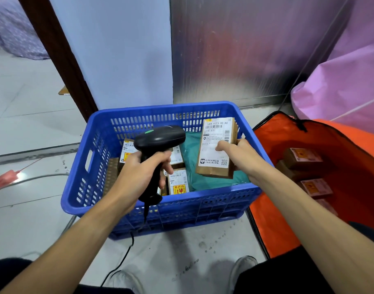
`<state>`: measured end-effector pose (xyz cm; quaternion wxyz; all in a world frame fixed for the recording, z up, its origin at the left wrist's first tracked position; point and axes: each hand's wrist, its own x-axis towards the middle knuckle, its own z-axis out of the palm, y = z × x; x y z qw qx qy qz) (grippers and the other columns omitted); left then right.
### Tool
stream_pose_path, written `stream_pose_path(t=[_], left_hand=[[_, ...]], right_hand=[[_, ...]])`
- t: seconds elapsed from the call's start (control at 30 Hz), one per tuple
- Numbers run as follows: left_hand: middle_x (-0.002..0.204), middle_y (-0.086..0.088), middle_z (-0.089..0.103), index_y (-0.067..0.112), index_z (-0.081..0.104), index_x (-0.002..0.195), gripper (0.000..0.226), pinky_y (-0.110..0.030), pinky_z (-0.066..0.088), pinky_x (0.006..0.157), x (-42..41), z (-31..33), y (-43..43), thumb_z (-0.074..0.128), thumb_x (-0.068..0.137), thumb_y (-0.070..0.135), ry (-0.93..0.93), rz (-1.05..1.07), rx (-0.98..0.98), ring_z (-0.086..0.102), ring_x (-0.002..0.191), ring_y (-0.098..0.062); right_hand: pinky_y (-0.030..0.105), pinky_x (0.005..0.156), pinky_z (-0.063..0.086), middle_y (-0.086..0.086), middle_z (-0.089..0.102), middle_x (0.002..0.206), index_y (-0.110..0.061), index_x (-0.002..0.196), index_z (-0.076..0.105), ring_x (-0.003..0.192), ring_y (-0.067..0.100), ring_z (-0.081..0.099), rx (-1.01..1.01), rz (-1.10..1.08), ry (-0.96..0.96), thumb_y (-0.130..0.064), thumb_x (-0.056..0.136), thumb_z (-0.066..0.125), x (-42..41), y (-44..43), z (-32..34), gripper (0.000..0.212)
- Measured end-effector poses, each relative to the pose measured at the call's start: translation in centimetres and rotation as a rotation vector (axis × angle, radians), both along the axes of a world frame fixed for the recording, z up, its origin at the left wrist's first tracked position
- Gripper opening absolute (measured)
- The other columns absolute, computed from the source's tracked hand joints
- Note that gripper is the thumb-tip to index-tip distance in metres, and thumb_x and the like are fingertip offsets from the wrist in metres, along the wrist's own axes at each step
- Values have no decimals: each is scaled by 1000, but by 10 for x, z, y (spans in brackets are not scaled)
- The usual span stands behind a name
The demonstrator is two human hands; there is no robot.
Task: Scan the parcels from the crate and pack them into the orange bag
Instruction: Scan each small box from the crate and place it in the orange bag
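A blue slotted crate (177, 206) stands on the floor in front of me. My left hand (139, 172) grips a black corded barcode scanner (158, 141) over the crate, its head turned toward the right. My right hand (239, 155) holds a brown cardboard parcel (216, 145) upright above the crate, white shipping label facing me. Inside the crate lie more labelled brown boxes (178, 181) and a teal plastic mailer (194, 164). The open orange bag (273, 134) lies to the right of the crate, with several brown parcels (302, 158) inside.
A metal panel (245, 49) and a white wall rise behind the crate. Pink bags (341, 85) pile up at the back right. The scanner cable (126, 251) trails over the tiled floor between my feet. A pink object (5, 177) and a grey cable lie at the left.
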<state>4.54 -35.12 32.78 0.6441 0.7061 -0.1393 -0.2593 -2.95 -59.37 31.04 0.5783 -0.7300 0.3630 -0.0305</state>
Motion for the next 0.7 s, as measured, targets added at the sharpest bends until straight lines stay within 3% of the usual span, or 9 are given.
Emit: stream_pose_path(t=[0.07,0.13,0.23,0.33,0.4,0.47,0.7], left_hand=[[80,-19,71,-1,65,99,28,-29,48,50,-3,2,-6,62,101,27,27,-27,-23,57,54,-27],[81,-25,72,0,65,101,28,-29,49,48,-6,6,-14,62,101,27,31,-55,-24,59,54,-28],[79,-25,72,2,67,98,26,-36,46,60,-7,13,-31,63,101,27,1,-86,-30,55,52,-29],[74,-20,71,1,66,98,27,-37,43,59,-14,24,-55,62,101,28,-3,-111,-38,51,45,-25],[70,-17,70,2,65,96,27,-30,42,51,-21,29,-76,62,101,29,-4,-159,-37,49,41,-22],[72,-16,71,6,65,94,29,-28,41,49,-30,33,-97,67,97,34,13,-224,-39,49,41,-22],[81,-14,77,7,64,101,24,-25,39,43,-62,11,-161,62,100,31,85,-324,15,48,39,-19]], right_hand=[[39,89,58,-6,75,116,-17,144,50,103,15,72,51,-15,-34,-48,71,67,-8,3,11,81],[33,82,57,-6,78,108,-19,135,59,97,13,74,105,-23,-79,-41,86,64,-18,4,24,53],[26,66,54,-8,81,92,-20,120,69,76,7,76,176,-53,-123,-36,97,59,-42,-2,43,30],[27,65,57,-4,81,93,-17,109,74,74,10,75,206,-124,-184,-38,99,59,-76,-16,57,28],[40,75,61,1,81,98,-16,109,75,82,18,75,245,-196,-220,-40,99,58,-98,-26,63,31],[47,70,63,3,80,103,-17,116,73,82,21,75,314,-251,-245,-41,101,55,-119,-36,66,33],[35,58,61,-3,80,99,-23,119,70,78,15,77,395,-377,-202,-44,102,55,-177,-75,31,31]])
